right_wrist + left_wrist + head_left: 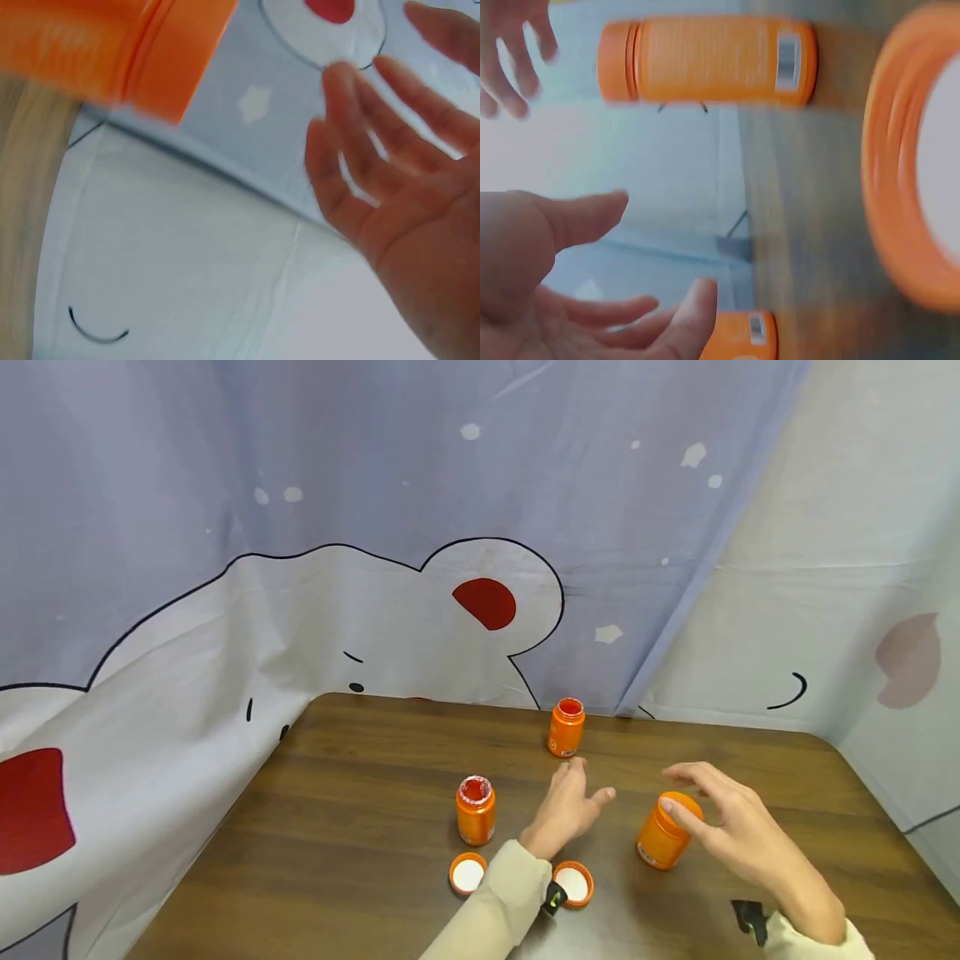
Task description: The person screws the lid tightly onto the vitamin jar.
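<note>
My right hand (738,827) hovers beside a capped orange jar (662,839), fingers spread and gently bent. The right wrist view shows a gap between those fingers and the jar's lid (184,56). My left hand (566,810) is held above the table with nothing in it, thumb apart from the fingers. Left of it stands an uncapped orange jar (476,818), red inside with a whitish, ragged rim. Beyond its fingertips is a second uncapped orange jar (566,731). Two orange lids with white undersides lie upturned, one (468,874) left of the left forearm, the other (573,885) by its wrist.
All the jars and lids are on a brown wooden table (337,827). A patterned curtain (375,468) hangs along the back and sides of the table. A black strap (750,920) is on the right wrist.
</note>
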Demonstrator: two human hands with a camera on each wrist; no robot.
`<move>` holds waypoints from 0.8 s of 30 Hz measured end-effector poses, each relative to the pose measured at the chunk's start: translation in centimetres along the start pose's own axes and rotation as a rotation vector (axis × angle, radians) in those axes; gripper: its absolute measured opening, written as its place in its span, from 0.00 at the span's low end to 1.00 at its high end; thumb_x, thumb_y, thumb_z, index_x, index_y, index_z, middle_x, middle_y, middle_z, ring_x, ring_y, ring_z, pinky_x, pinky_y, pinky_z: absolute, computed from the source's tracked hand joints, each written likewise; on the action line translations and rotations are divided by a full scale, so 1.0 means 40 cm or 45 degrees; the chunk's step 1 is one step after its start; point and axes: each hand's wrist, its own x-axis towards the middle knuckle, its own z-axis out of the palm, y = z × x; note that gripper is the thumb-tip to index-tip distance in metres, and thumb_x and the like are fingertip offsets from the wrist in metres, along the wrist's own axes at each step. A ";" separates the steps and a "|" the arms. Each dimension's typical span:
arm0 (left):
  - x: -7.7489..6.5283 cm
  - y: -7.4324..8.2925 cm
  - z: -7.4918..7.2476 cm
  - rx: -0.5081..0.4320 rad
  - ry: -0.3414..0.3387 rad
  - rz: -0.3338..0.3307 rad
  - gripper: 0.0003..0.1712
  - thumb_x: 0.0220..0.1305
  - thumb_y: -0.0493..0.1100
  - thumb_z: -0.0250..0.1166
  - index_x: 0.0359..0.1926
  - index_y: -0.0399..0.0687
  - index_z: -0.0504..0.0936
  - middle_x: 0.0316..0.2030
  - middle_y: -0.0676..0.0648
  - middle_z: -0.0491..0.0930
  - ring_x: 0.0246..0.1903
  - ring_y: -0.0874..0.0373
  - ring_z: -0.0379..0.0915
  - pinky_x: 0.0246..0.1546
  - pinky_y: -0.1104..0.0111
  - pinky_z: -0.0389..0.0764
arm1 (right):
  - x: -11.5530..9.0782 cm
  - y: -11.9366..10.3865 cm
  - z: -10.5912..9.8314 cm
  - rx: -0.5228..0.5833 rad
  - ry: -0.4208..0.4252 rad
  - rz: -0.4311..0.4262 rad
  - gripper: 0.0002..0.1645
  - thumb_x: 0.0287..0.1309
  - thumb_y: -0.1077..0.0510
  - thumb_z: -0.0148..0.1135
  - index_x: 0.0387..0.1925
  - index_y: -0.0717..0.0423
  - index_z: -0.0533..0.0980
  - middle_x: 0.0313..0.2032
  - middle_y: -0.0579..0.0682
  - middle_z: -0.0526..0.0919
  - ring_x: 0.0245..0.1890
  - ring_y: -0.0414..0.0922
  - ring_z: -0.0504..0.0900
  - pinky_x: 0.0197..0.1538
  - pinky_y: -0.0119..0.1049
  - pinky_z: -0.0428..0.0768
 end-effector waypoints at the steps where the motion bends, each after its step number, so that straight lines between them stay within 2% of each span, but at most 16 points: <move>1: 0.012 -0.008 -0.007 -0.018 0.031 -0.006 0.33 0.58 0.53 0.63 0.58 0.39 0.67 0.53 0.42 0.70 0.55 0.51 0.66 0.54 0.60 0.69 | 0.003 -0.010 0.004 0.035 -0.010 -0.010 0.20 0.48 0.61 0.68 0.45 0.48 0.74 0.42 0.38 0.78 0.40 0.39 0.77 0.44 0.24 0.71; 4: 0.048 -0.027 -0.019 -0.054 0.129 -0.012 0.33 0.58 0.52 0.63 0.57 0.35 0.66 0.50 0.40 0.70 0.53 0.47 0.67 0.54 0.59 0.69 | 0.007 -0.034 0.019 0.129 -0.100 -0.025 0.16 0.52 0.58 0.66 0.43 0.42 0.75 0.39 0.34 0.78 0.37 0.35 0.78 0.42 0.29 0.75; 7: 0.085 -0.038 -0.019 -0.061 0.248 0.002 0.32 0.58 0.52 0.63 0.55 0.33 0.66 0.45 0.39 0.70 0.49 0.44 0.68 0.51 0.57 0.70 | 0.007 -0.049 0.037 0.223 -0.195 -0.019 0.13 0.54 0.58 0.64 0.41 0.41 0.75 0.37 0.33 0.78 0.35 0.33 0.77 0.39 0.31 0.76; 10: 0.117 -0.045 -0.009 -0.061 0.379 0.017 0.31 0.57 0.50 0.63 0.53 0.34 0.65 0.42 0.40 0.69 0.46 0.44 0.68 0.49 0.57 0.70 | 0.008 -0.058 0.055 0.253 -0.235 -0.042 0.12 0.54 0.57 0.64 0.41 0.42 0.75 0.36 0.32 0.78 0.34 0.32 0.77 0.38 0.31 0.75; 12: 0.136 -0.042 -0.002 -0.067 0.434 0.019 0.30 0.57 0.50 0.64 0.52 0.35 0.65 0.42 0.40 0.68 0.46 0.44 0.67 0.49 0.57 0.70 | 0.008 -0.062 0.061 0.253 -0.257 -0.029 0.11 0.55 0.56 0.63 0.41 0.42 0.75 0.37 0.31 0.78 0.35 0.33 0.77 0.38 0.30 0.75; 15: 0.157 -0.033 0.007 -0.076 0.472 0.031 0.32 0.57 0.49 0.65 0.54 0.34 0.63 0.44 0.38 0.66 0.47 0.43 0.65 0.50 0.56 0.70 | 0.005 -0.067 0.063 0.238 -0.296 0.012 0.10 0.56 0.52 0.62 0.41 0.41 0.75 0.38 0.30 0.77 0.37 0.34 0.77 0.39 0.31 0.75; 19: 0.185 -0.021 0.012 -0.072 0.474 0.037 0.36 0.57 0.49 0.64 0.58 0.32 0.59 0.48 0.36 0.65 0.50 0.41 0.64 0.52 0.56 0.69 | 0.005 -0.072 0.057 0.247 -0.338 0.065 0.11 0.58 0.49 0.59 0.43 0.42 0.75 0.39 0.31 0.77 0.39 0.35 0.76 0.41 0.31 0.75; 24: 0.213 -0.028 0.017 -0.010 0.477 -0.001 0.41 0.59 0.49 0.62 0.62 0.28 0.56 0.52 0.34 0.64 0.51 0.40 0.64 0.52 0.56 0.69 | 0.008 -0.075 0.053 0.342 -0.394 0.036 0.11 0.59 0.50 0.58 0.44 0.44 0.73 0.39 0.34 0.78 0.39 0.34 0.77 0.42 0.31 0.76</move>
